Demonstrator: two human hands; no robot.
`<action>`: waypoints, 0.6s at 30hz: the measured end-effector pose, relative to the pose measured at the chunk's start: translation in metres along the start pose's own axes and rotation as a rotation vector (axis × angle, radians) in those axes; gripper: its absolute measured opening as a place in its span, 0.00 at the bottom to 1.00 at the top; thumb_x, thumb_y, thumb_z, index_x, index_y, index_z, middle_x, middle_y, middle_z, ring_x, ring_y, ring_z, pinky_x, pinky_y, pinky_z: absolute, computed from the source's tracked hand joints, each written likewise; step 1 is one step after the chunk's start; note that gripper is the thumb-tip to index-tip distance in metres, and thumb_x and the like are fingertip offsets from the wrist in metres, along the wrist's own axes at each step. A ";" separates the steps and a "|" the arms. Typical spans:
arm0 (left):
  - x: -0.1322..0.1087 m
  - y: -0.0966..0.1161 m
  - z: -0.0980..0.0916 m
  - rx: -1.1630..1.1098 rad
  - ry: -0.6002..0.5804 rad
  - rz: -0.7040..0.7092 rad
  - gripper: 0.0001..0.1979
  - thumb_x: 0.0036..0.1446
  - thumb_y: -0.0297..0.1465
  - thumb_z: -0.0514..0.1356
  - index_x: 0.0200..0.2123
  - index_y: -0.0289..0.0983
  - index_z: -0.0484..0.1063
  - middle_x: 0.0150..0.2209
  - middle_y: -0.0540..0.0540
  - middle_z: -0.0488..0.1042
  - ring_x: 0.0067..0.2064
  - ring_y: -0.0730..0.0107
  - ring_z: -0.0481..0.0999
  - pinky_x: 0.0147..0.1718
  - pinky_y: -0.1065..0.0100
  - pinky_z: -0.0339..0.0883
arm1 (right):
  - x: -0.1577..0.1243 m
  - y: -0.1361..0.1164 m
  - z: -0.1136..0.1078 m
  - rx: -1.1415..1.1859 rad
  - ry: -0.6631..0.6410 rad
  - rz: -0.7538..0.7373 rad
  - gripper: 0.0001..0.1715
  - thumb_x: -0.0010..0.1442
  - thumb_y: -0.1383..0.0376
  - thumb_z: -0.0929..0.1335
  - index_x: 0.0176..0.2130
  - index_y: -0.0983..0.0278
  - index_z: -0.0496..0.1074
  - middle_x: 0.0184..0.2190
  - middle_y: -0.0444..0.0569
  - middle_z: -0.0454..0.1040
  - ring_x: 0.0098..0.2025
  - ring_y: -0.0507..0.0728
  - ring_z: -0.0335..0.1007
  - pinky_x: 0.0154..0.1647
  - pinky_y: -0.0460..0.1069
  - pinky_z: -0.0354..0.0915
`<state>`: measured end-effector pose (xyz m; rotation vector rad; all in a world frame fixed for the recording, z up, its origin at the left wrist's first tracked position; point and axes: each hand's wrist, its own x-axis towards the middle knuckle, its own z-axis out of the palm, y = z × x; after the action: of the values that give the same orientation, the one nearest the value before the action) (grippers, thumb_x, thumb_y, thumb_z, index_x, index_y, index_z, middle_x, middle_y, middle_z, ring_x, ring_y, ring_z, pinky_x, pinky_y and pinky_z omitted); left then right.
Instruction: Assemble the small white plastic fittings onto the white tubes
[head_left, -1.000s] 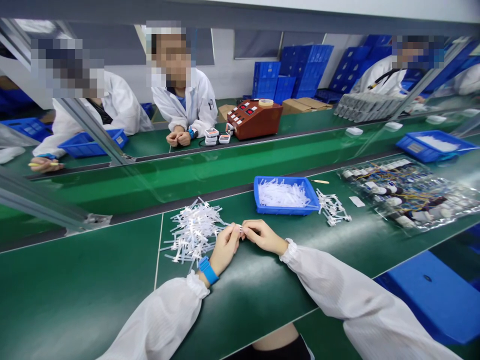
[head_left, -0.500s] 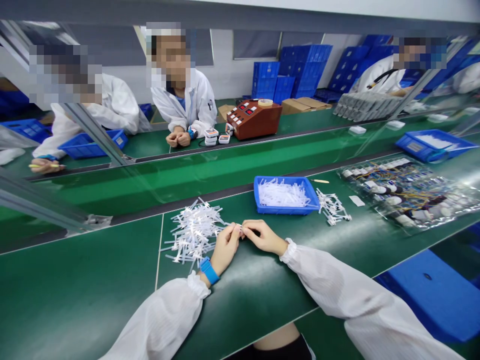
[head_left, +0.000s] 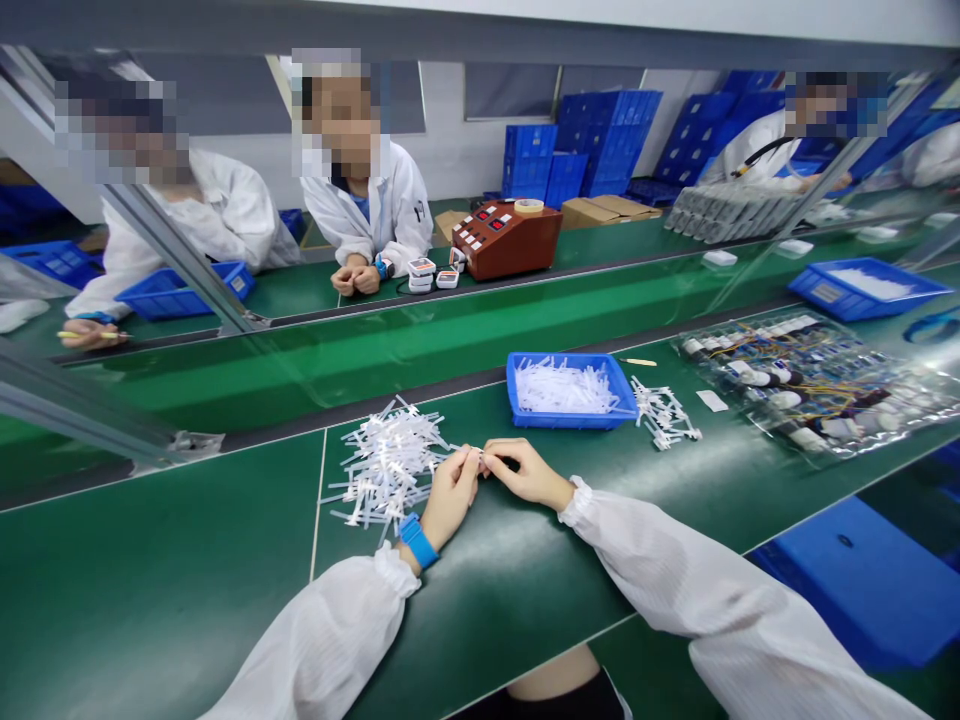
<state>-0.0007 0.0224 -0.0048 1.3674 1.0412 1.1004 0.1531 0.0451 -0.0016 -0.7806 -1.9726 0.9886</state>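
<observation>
Left hand (head_left: 452, 490), right hand (head_left: 527, 472) pinching small white piece (head_left: 481, 456) between fingertips. Blue tray (head_left: 564, 418) beyond: heaped pale tubes (head_left: 566, 388). Far-right tray (head_left: 827, 292): whitish parts (head_left: 870, 283) inside.

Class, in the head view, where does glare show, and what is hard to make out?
Head view: pale sheen on the green bench, beyond the right sleeve; head view: glints on the clear plastic at right; head view: the white piece between left hand and right hand is too small to identify.
</observation>
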 end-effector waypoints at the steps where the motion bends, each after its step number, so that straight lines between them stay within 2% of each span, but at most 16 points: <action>1: 0.000 -0.001 0.000 -0.004 0.004 0.000 0.22 0.59 0.49 0.53 0.25 0.36 0.61 0.16 0.57 0.54 0.15 0.80 0.53 0.16 0.73 0.48 | 0.001 0.000 0.000 0.006 0.006 0.004 0.24 0.67 0.56 0.58 0.26 0.65 0.67 0.25 0.47 0.68 0.28 0.53 0.63 0.33 0.48 0.60; 8: 0.004 -0.004 -0.002 -0.124 0.023 -0.035 0.22 0.59 0.49 0.52 0.24 0.37 0.58 0.19 0.57 0.52 0.16 0.81 0.54 0.15 0.74 0.48 | 0.004 0.000 0.004 0.088 0.077 0.078 0.23 0.66 0.54 0.60 0.25 0.65 0.64 0.22 0.43 0.63 0.25 0.50 0.58 0.27 0.45 0.56; 12: 0.005 -0.002 -0.003 -0.097 0.057 -0.004 0.21 0.60 0.47 0.53 0.23 0.37 0.57 0.19 0.56 0.55 0.17 0.81 0.57 0.17 0.75 0.51 | 0.002 0.001 0.001 0.124 0.055 0.113 0.24 0.65 0.52 0.60 0.25 0.65 0.63 0.21 0.41 0.61 0.23 0.49 0.56 0.25 0.45 0.55; 18: 0.004 -0.002 -0.003 -0.044 0.068 0.043 0.19 0.61 0.45 0.54 0.25 0.37 0.60 0.19 0.57 0.57 0.17 0.81 0.56 0.17 0.75 0.50 | 0.001 0.000 -0.002 0.131 0.052 0.115 0.25 0.66 0.52 0.59 0.24 0.65 0.61 0.20 0.41 0.60 0.23 0.49 0.55 0.26 0.45 0.54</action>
<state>-0.0032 0.0271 -0.0059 1.3309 1.0340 1.2021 0.1543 0.0466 -0.0008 -0.8447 -1.8153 1.1413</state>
